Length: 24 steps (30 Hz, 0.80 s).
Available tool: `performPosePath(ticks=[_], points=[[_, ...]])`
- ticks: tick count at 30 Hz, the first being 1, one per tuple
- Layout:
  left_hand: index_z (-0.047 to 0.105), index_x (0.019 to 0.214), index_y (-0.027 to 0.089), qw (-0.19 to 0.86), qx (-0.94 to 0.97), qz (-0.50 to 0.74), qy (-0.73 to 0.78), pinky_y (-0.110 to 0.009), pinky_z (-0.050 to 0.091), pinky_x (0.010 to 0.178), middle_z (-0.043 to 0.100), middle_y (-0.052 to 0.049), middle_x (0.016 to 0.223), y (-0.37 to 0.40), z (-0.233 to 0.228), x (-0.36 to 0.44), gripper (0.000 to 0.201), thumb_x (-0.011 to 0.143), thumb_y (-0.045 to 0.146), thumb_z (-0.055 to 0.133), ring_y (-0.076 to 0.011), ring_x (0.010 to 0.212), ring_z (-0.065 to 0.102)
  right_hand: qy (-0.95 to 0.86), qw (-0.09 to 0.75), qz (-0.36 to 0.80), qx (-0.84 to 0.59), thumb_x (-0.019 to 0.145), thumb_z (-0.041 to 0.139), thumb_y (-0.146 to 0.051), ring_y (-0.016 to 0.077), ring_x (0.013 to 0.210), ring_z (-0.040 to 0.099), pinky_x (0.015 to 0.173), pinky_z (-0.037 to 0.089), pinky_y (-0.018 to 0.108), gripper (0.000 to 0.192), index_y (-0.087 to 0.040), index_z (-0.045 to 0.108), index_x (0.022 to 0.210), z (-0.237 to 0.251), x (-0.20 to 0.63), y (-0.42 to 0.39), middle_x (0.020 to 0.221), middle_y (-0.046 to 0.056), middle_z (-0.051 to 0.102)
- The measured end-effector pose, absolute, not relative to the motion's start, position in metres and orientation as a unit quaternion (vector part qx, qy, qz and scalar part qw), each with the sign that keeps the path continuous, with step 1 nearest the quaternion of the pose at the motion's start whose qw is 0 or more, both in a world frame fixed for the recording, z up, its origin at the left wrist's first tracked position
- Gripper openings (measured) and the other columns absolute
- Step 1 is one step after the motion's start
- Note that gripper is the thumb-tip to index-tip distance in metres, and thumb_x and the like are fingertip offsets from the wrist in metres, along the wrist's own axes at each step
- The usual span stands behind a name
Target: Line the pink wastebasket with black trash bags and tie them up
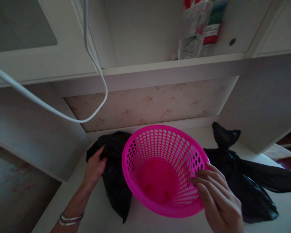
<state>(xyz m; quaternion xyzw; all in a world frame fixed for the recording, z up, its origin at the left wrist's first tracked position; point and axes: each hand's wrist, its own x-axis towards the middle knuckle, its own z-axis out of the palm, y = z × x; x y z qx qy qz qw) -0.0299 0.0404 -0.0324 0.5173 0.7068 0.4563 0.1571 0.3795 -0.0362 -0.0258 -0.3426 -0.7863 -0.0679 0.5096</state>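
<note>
A pink perforated plastic basket (160,173) stands in the middle of the head view, its open top tilted toward me, with only small dark spots on its base. My right hand (219,194) grips the basket's right rim, fingers over the edge. To the left, my left hand (95,165) is closed on a black plastic bag (117,181) that lies slack against the basket's left side. A silver bangle circles the left wrist. On the right lies a second black plastic bag (244,187), tied in a knot; neither hand touches it.
White shelf surface (92,207) lies beneath everything, with side panels left and right and a floral wall panel (147,103) behind. A white cable (62,115) loops down in front at left. On the upper shelf stand a clear plastic bottle (192,35) and a red-and-green package (213,26).
</note>
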Motion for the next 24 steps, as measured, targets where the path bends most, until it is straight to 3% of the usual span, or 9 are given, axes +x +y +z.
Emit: performPosePath(ticks=[3,6,9,11,13,17,20,22,24], points=[[0.082,0.112,0.020,0.036,0.508,0.481,0.713,-0.068,0.049,0.114,0.082,-0.012,0.118,0.036,0.003,-0.069,0.043,0.076,0.018,0.058,-0.0407,0.123,0.073,-0.784,0.514,-0.068,-0.342,0.094,0.057,-0.002,0.0193,0.096,0.066,0.112,0.043,0.042,0.022,-0.016,0.069,0.106,-0.025,0.381,-0.038,0.089,0.005,0.073],[0.083,0.089,0.025,-0.014,0.580,0.489,0.652,-0.059,0.051,0.116,0.084,-0.007,0.110,0.017,0.038,-0.098,0.025,0.082,0.028,0.059,-0.0330,0.115,0.077,-0.783,0.516,-0.072,-0.340,0.094,0.057,-0.002,0.0193,0.094,0.067,0.112,0.043,0.042,0.023,-0.016,0.070,0.107,-0.025,0.380,-0.039,0.088,0.004,0.074],[0.085,0.074,0.033,0.056,0.729,0.417,0.540,-0.049,0.063,0.101,0.086,-0.004,0.087,-0.008,0.047,-0.100,0.018,0.079,0.035,0.069,-0.0292,0.092,0.082,-0.782,0.517,-0.072,-0.339,0.094,0.058,-0.003,0.0194,0.091,0.069,0.111,0.044,0.043,0.023,-0.017,0.070,0.107,-0.024,0.379,-0.037,0.088,0.003,0.075],[0.087,0.076,0.037,0.174,0.796,0.322,0.482,-0.050,0.063,0.101,0.085,-0.003,0.080,-0.025,0.038,-0.088,0.019,0.080,0.033,0.069,-0.0301,0.088,0.083,-0.784,0.514,-0.069,-0.339,0.093,0.058,-0.003,0.0197,0.090,0.070,0.110,0.045,0.043,0.023,-0.017,0.070,0.107,-0.023,0.378,-0.035,0.088,0.002,0.076],[0.089,0.085,0.039,0.307,0.797,0.203,0.479,-0.053,0.056,0.110,0.086,-0.003,0.087,-0.042,0.023,-0.070,0.028,0.086,0.028,0.063,-0.0310,0.095,0.082,-0.786,0.512,-0.065,-0.340,0.092,0.058,-0.004,0.0201,0.089,0.071,0.109,0.045,0.044,0.023,-0.018,0.071,0.106,-0.022,0.378,-0.033,0.088,0.002,0.076],[0.080,0.124,0.044,0.422,0.749,-0.007,0.510,-0.047,0.052,0.114,0.079,0.001,0.130,-0.073,0.000,-0.045,0.046,0.084,0.024,0.070,-0.0311,0.126,0.072,-0.779,0.520,-0.061,-0.345,0.092,0.059,-0.004,0.0207,0.087,0.072,0.107,0.047,0.045,0.023,-0.019,0.071,0.104,-0.021,0.377,-0.033,0.086,0.001,0.076],[0.083,0.117,0.039,0.397,0.744,0.049,0.535,-0.041,0.053,0.112,0.081,-0.001,0.126,-0.075,-0.011,-0.046,0.028,0.094,0.044,0.067,-0.0285,0.122,0.073,-0.782,0.519,-0.059,-0.341,0.092,0.059,-0.003,0.0203,0.088,0.071,0.109,0.046,0.045,0.023,-0.019,0.071,0.104,-0.022,0.377,-0.033,0.086,0.002,0.075],[0.083,0.113,0.033,0.309,0.721,0.146,0.603,-0.041,0.054,0.111,0.081,-0.005,0.124,-0.066,-0.026,-0.047,0.037,0.102,0.053,0.053,-0.0276,0.120,0.074,-0.783,0.518,-0.060,-0.338,0.093,0.059,-0.004,0.0201,0.090,0.070,0.110,0.045,0.044,0.023,-0.018,0.071,0.105,-0.023,0.377,-0.033,0.087,0.003,0.075],[0.078,0.124,0.026,0.192,0.684,0.218,0.669,-0.046,0.046,0.120,0.076,-0.011,0.135,-0.053,-0.051,-0.046,0.051,0.103,0.057,0.044,-0.0298,0.130,0.068,-0.780,0.521,-0.062,-0.340,0.093,0.059,-0.004,0.0200,0.092,0.069,0.111,0.045,0.044,0.023,-0.018,0.071,0.106,-0.024,0.376,-0.032,0.089,0.004,0.075]])
